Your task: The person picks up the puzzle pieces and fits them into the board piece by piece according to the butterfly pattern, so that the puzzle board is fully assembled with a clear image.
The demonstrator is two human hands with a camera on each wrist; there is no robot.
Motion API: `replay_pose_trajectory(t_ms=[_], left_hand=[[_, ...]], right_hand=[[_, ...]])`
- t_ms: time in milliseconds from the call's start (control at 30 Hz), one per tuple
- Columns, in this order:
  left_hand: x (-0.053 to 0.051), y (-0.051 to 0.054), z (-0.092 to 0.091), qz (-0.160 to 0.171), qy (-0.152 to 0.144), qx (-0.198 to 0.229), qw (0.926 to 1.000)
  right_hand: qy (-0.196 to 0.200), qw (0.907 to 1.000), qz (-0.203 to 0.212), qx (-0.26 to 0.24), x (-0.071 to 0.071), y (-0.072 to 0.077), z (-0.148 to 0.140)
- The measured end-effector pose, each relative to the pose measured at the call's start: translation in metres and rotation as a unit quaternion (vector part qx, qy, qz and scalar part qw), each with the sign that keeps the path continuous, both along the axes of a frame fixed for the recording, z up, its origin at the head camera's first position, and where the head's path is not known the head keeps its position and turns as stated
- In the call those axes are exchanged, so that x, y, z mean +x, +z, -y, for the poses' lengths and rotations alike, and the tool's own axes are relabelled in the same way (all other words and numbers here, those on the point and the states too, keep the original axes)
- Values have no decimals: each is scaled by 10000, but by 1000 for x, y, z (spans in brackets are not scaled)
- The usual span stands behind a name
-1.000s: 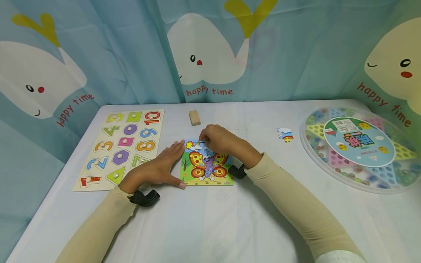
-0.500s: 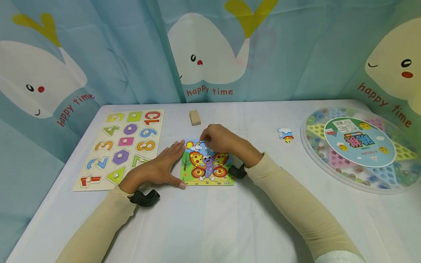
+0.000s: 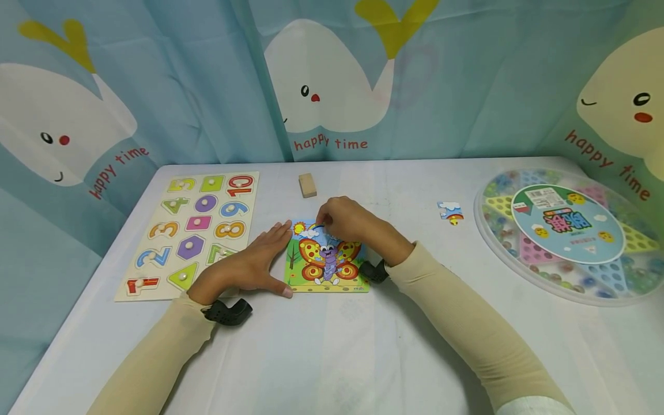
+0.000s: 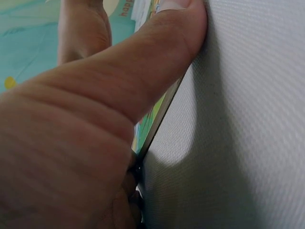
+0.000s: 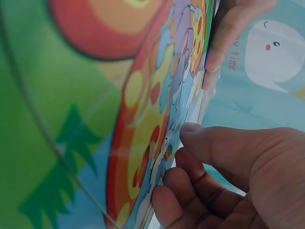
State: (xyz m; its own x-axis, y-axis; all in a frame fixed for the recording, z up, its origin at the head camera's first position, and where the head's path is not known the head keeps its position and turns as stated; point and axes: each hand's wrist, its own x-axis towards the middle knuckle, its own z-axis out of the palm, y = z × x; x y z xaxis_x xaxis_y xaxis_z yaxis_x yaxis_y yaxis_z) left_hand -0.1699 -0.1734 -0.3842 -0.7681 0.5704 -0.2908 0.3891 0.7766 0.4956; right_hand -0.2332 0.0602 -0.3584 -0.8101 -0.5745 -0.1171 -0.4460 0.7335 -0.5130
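A square butterfly jigsaw puzzle (image 3: 328,279) lies on the table. My left hand (image 3: 254,260) rests along its left side with fingers spread, the thumb (image 4: 157,57) by the near corner and the fingertips by the far one. Over the puzzle's far edge is my right hand (image 3: 349,219), its fingers curled. In the right wrist view, the thumb and fingertips of the right hand (image 5: 214,176) pinch at a puzzle piece there, mostly hidden by the fingers. One loose puzzle piece (image 3: 450,212) with sky and a yellow-red pattern lies apart to the right.
A number-and-shape peg board (image 3: 176,227) lies at the left, partly behind the left wrist. A small wooden block (image 3: 307,185) stands beyond the puzzle. At the right sits a round clear case of marbles (image 3: 568,236). A whale-print curtain (image 3: 446,109) hangs behind the table.
The right hand has shifted only very slightly at the puzzle's far edge. The left hand, the puzzle and the loose piece stay where they were.
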Motion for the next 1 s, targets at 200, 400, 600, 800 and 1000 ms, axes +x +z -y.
replay_pose_trajectory(t_ms=[200,400,600,800,1000], left_hand=[[0,0,0,-9,-21,24,10000],[1,0,0,-19,-4,-1,10000],[0,0,-1,-26,21,-11,10000],[0,-1,-1,22,47,-5,10000],[0,-1,0,1,22,5,10000]], right_hand=[[-36,10000,78,27,1,0,-1],[3,9999,172,6,2,3,-4],[78,9991,394,-162,2,9,-10],[64,9985,360,-413,-1,9,-18],[-35,9969,261,-743,-3,11,-25]])
